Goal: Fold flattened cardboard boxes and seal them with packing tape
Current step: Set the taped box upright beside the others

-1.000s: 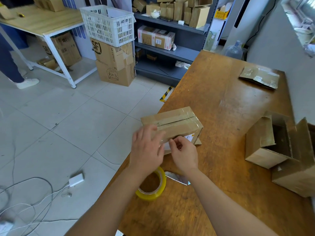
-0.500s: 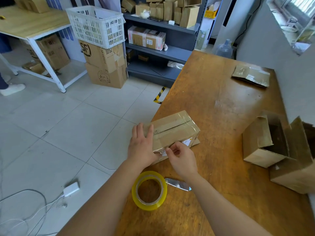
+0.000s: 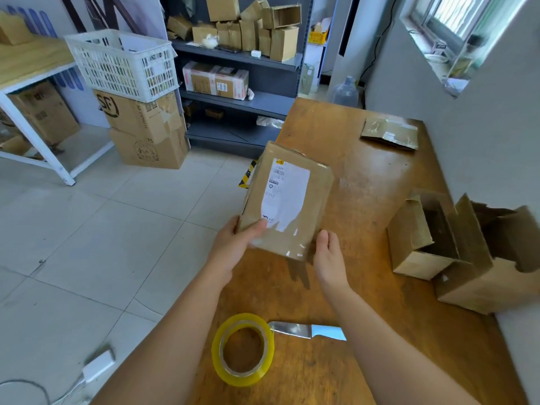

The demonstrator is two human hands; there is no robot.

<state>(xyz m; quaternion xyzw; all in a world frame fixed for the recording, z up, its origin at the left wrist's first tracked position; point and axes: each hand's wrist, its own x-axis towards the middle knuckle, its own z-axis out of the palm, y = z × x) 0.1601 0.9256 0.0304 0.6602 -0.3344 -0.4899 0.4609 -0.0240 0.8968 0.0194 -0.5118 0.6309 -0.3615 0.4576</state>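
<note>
The left hand [image 3: 233, 244] alone grips the taped box [image 3: 287, 200] at its near corner, raised over the tabletop's left edge. The right hand [image 3: 328, 255] sits open beside it, holding nothing — a slip could drop the box to the floor.

body: two bare forearms coming in from the bottom edge | sleeves: none in view, both arms uncovered up to the frame edge | left hand [image 3: 233, 244]: no glove, no ring, no watch or band on the wrist | right hand [image 3: 328, 255]: no glove, no ring, wrist also plain | nails: short, without polish
</note>
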